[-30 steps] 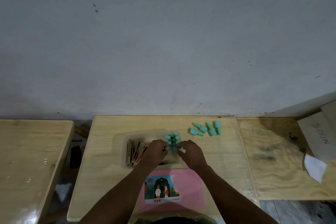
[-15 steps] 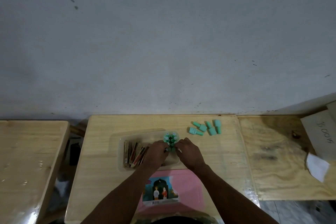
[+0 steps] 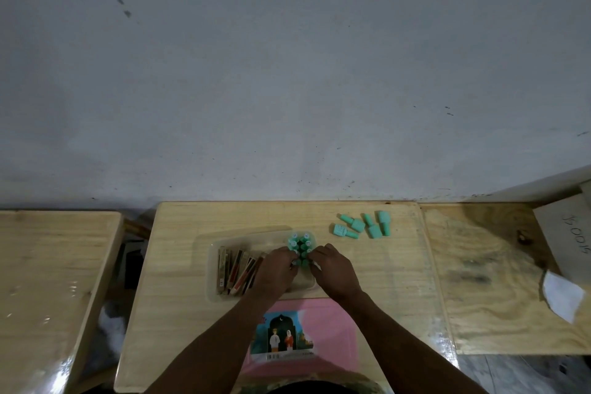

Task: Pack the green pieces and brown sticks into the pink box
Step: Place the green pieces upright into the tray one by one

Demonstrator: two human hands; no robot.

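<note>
A clear plastic tray (image 3: 213, 269) sits mid-table with several brown sticks (image 3: 235, 272) lying in its left part. Several green pieces (image 3: 300, 243) stand upright in a tight cluster in its right part. My left hand (image 3: 276, 272) and my right hand (image 3: 332, 270) meet at the near end of that cluster, fingertips pinched on the nearest green pieces. Several more green pieces (image 3: 363, 225) lie loose on the table to the right. A pink box lid (image 3: 332, 336) with a picture label lies flat near the front edge, partly under my forearms.
The small wooden table (image 3: 179, 249) backs against a grey wall. Another wooden table (image 3: 48, 281) stands left across a gap. A plywood board (image 3: 499, 281) adjoins on the right, carrying a grey cardboard piece (image 3: 572, 233) and a white paper scrap (image 3: 561, 296).
Both hands stay at the green cluster in the tray, fingers shifting slightly. The view has drifted a little; the loose pieces have not moved.
</note>
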